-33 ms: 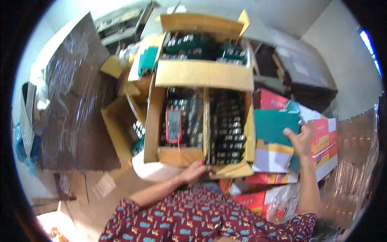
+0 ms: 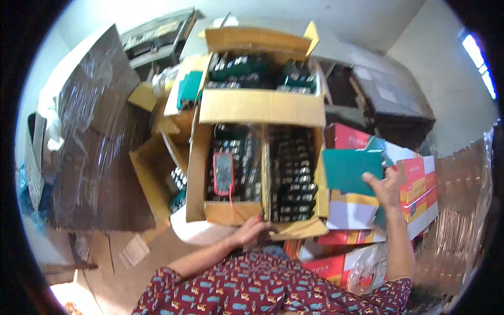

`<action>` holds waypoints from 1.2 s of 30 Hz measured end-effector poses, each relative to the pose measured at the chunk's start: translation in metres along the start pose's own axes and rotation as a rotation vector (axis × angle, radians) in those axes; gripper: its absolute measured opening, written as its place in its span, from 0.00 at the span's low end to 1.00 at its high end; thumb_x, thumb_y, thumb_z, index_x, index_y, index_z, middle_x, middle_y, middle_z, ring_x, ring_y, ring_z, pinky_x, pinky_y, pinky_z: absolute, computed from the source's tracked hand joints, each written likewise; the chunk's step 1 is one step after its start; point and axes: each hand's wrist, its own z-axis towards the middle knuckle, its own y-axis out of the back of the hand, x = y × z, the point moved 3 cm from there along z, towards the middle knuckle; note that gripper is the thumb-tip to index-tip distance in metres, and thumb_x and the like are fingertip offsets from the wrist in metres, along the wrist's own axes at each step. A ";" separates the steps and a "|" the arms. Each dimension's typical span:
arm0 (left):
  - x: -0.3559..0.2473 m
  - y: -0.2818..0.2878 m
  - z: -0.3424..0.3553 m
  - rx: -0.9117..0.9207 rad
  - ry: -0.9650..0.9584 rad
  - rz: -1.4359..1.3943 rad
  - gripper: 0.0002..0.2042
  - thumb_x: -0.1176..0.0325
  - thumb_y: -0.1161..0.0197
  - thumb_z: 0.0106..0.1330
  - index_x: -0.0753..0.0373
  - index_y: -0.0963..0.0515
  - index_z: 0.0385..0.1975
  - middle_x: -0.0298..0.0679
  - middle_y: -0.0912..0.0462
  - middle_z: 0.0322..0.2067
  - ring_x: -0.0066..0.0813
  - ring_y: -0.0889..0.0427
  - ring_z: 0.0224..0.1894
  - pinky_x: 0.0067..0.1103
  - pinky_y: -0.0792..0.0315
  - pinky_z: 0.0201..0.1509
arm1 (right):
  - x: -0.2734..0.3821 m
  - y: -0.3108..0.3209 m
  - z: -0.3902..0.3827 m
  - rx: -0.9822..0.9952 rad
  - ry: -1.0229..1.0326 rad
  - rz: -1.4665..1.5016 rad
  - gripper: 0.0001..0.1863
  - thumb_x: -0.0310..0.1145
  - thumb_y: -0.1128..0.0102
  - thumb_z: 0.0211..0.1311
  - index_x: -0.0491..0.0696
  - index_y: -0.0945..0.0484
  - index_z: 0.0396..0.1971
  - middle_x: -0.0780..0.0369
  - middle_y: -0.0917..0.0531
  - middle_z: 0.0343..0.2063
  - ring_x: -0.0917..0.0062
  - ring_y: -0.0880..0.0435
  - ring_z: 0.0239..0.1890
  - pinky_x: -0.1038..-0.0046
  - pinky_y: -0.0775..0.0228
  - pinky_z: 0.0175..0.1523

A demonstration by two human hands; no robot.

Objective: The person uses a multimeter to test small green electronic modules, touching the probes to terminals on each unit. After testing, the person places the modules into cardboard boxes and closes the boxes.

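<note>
My right hand (image 2: 386,189) grips a flat green sheet (image 2: 346,170), thumb on top and fingers mostly hidden behind it. It is held over the right side of an open cardboard box (image 2: 231,212), above red and white cartons. My left hand (image 2: 251,231) is at the box's near edge, fingers curled; a small red bit shows at the fingertips, but what they hold is unclear. Inside the box, a divider separates two rows of dark packed pieces (image 2: 294,173) with shiny parts. A red-cased multimeter (image 2: 224,173) lies on the left row, a red lead running from it toward me.
Behind stands another open box (image 2: 262,107) with green and dark pieces. Green sheets (image 2: 190,89) rest on its left flap. A smaller open carton (image 2: 149,173) stands left, beside a big plastic-wrapped stack (image 2: 100,147). Red, white and yellow cartons (image 2: 417,181) are at right.
The whole view has shifted slightly, so the boxes appear lower and a little further left. Both hands keep nearly the same places, the right one still with the green sheet.
</note>
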 end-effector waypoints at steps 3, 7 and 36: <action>-0.002 0.011 0.001 -0.141 -0.014 -0.223 0.19 0.61 0.52 0.79 0.71 0.20 0.47 0.45 0.14 0.41 0.32 0.15 0.44 0.28 0.21 0.48 | 0.038 -0.017 0.006 0.087 -0.039 0.218 0.13 0.33 0.23 0.55 0.41 0.16 0.35 0.61 0.11 0.34 0.80 0.14 0.34 0.73 0.20 0.41; -0.027 0.025 0.004 -0.351 -0.076 -0.281 0.19 0.59 0.52 0.79 0.70 0.20 0.43 0.45 0.13 0.42 0.33 0.14 0.39 0.28 0.20 0.44 | 0.047 -0.032 0.021 0.059 0.034 0.339 0.12 0.31 0.24 0.57 0.40 0.16 0.35 0.61 0.13 0.31 0.81 0.15 0.32 0.76 0.20 0.40; -0.005 0.067 0.019 -0.240 -0.003 -0.170 0.14 0.68 0.50 0.78 0.71 0.18 0.44 0.41 0.13 0.43 0.27 0.17 0.47 0.27 0.23 0.54 | 0.129 -0.198 0.338 -0.295 0.291 0.094 0.19 0.44 0.25 0.55 0.46 0.23 0.23 0.58 0.17 0.20 0.69 0.16 0.24 0.62 0.24 0.34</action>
